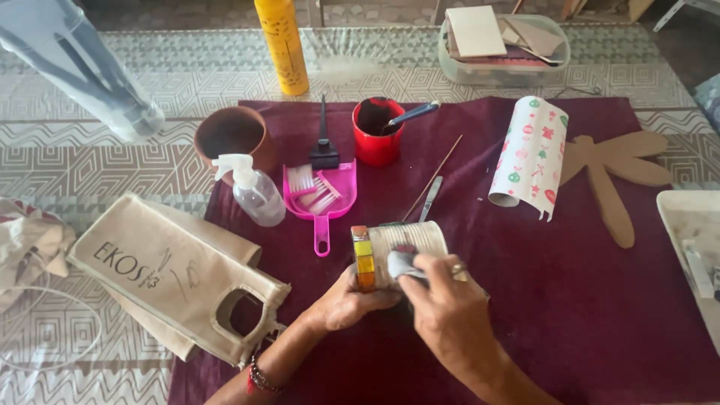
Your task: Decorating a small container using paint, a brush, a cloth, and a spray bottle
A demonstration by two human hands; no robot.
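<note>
Just below the middle of the frame we hold a ribbed tin can [405,251] on its side on the dark red cloth [585,315]. Our left hand [346,302] is closed around its near end, where coloured tiles run along the rim, while our right hand [442,304] pinches a small grey rag [403,264] against the side. We judge that hard rubbing could loosen a tile or roll the can out of the left hand. A wide elbow could also tip the spray bottle [251,187] or the red cup [377,131] with a brush, in the upper middle.
</note>
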